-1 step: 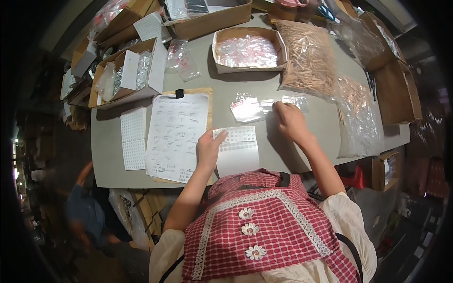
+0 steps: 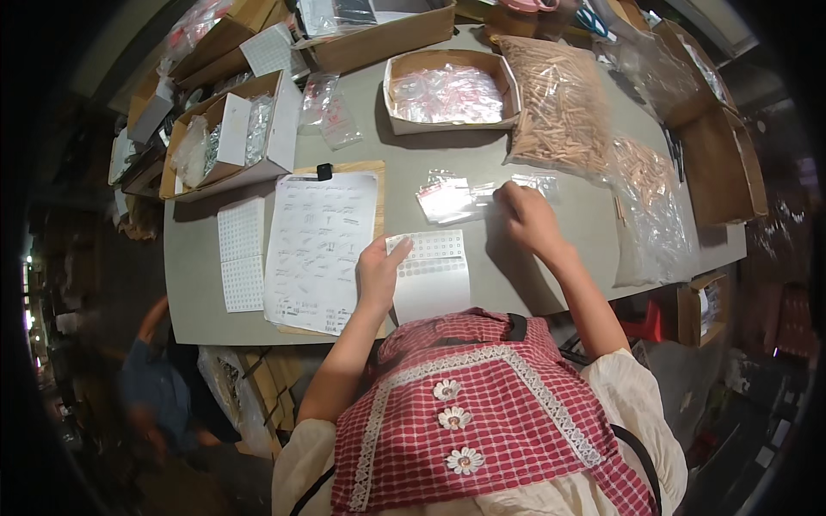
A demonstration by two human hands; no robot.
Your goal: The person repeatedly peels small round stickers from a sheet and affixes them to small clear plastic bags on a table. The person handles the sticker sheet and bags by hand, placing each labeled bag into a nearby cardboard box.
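My left hand grips a white sticker sheet by its left edge, thumb on top. Rows of small round stickers line the sheet's upper part, and its lower end reaches my apron. My right hand is closed, its fingertips down at the right end of a row of small clear plastic bags. Whatever those fingers pinch is too small to make out. Another clear bag lies just beyond that hand.
A clipboard with a printed sheet and more sticker sheets lie at left. Behind are a carton of clear bags and a large bag of wooden dowels. Boxes of hardware stand far left. A person is beyond the table's left end.
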